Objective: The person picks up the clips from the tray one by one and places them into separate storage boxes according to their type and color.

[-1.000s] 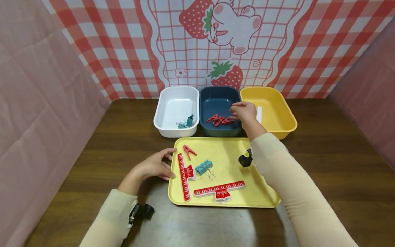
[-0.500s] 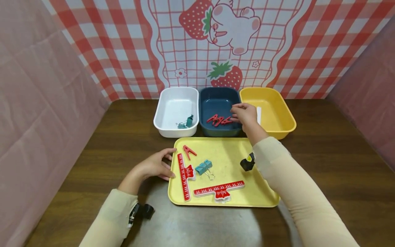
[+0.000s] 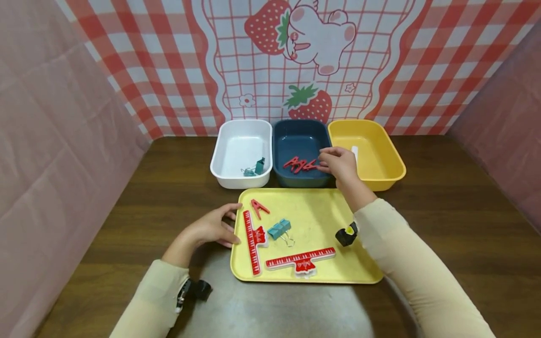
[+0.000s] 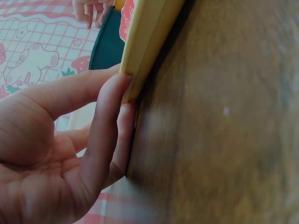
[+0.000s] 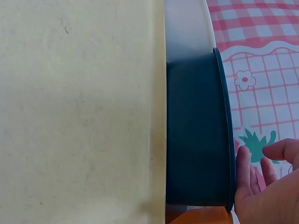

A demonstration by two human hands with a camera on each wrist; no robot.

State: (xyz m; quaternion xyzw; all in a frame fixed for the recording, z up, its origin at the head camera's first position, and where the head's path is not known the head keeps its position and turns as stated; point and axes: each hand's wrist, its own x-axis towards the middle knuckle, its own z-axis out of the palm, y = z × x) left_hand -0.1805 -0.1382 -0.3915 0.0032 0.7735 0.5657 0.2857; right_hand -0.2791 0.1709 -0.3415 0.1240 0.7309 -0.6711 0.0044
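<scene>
My left hand rests at the left rim of the yellow tray, its fingertips touching the edge in the left wrist view. On the tray lie a red clothespin, a teal binder clip and two red-and-white ruler-shaped clips, one upright along the left side and one across the front. My right hand hovers at the right side of the dark blue bin, fingers loosely bent with nothing visible between them. Several red clothespins lie inside that bin.
A white bin with teal binder clips stands left of the blue one. The yellow bin on the right holds a white strip, partly hidden by my right hand. A checked cloth hangs behind.
My right hand has drawn back slightly, towards me and to the right, over the bins' front. The left hand and the things on the tray have stayed put.
</scene>
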